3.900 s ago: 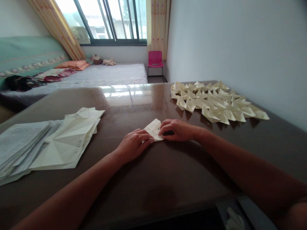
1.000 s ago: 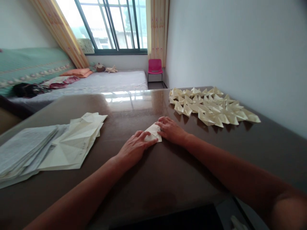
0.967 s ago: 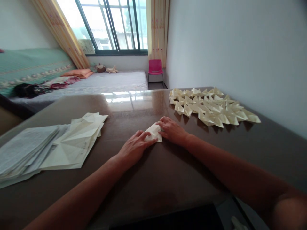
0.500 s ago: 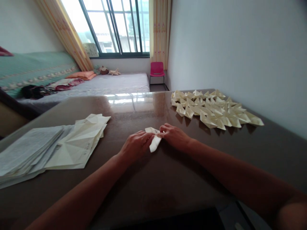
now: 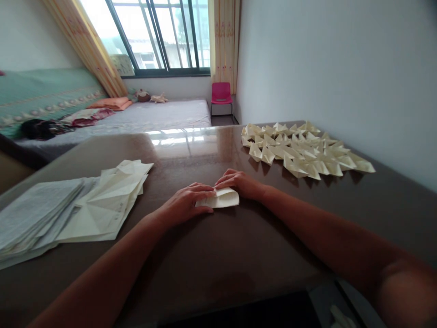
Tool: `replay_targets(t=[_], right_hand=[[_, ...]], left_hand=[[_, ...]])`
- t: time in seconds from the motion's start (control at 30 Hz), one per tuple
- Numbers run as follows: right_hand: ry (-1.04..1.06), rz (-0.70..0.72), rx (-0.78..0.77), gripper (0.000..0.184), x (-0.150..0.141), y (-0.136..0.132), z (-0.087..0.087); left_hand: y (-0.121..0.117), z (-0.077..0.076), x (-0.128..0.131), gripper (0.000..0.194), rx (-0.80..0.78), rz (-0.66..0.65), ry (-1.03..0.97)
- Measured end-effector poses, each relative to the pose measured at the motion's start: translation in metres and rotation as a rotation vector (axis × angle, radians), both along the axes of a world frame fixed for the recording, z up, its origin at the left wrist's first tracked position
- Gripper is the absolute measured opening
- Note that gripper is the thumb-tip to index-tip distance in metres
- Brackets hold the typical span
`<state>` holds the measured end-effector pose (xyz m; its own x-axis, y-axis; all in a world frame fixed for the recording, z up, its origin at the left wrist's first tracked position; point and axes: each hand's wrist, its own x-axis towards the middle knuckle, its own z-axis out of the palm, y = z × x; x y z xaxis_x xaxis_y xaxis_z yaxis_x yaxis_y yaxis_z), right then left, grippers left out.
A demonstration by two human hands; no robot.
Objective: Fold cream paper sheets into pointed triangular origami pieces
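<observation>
A small folded piece of cream paper [image 5: 227, 199] lies on the brown table [image 5: 205, 255] between my hands, its near right edge rounded where a layer bends over. My left hand [image 5: 186, 200] grips its left end, fingers on top and thumb along the near side. At the far edge, the fingers of my right hand [image 5: 237, 182] are bent together and press on the paper close to the left fingertips. Part of the paper is hidden under both hands.
Several folded paper boats [image 5: 303, 152] stand in rows at the right back by the wall. On the left lie a stack of printed sheets [image 5: 41, 205] and creased cream papers [image 5: 105, 200]. Beyond the table are a bed [image 5: 170, 111] and a pink chair [image 5: 221, 94].
The paper has turned from a narrow, tilted shape to a wider one lying crosswise. My left hand has shifted left and its thumb now shows. The whole view has tilted slightly.
</observation>
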<state>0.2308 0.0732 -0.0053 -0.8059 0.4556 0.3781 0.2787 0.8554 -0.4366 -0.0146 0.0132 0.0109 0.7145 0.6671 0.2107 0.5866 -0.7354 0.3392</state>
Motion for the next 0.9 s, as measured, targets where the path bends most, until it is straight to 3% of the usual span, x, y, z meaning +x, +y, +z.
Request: replay_targets(t=[0.17,0.3,0.47,0.57,0.7,0.9], right_hand=[[-0.130,-0.027,0.044,0.034,0.002,-0.012,0.007],[-0.135,-0.136,0.050,0.039,0.002,-0.026,0.015],[-0.209,-0.208,0.021,0.020,0.003,-0.031,0.021],[-0.251,-0.172,0.023,0.026,0.003,-0.038,0.027],[-0.370,-0.200,0.099,0.049,0.000,-0.054,0.035],[-0.458,-0.207,0.141,0.043,0.000,-0.060,0.038]], left_hand=[[0.001,0.001,-0.001,0.038,0.038,-0.048,0.027],[-0.002,0.003,0.000,0.037,0.074,-0.055,0.063],[-0.003,0.003,0.001,0.036,0.124,-0.062,0.079],[-0.004,0.004,0.000,0.035,0.137,-0.073,0.091],[-0.004,0.006,-0.001,0.035,0.135,-0.092,0.124],[-0.005,0.005,0.001,0.033,0.163,-0.081,0.126]])
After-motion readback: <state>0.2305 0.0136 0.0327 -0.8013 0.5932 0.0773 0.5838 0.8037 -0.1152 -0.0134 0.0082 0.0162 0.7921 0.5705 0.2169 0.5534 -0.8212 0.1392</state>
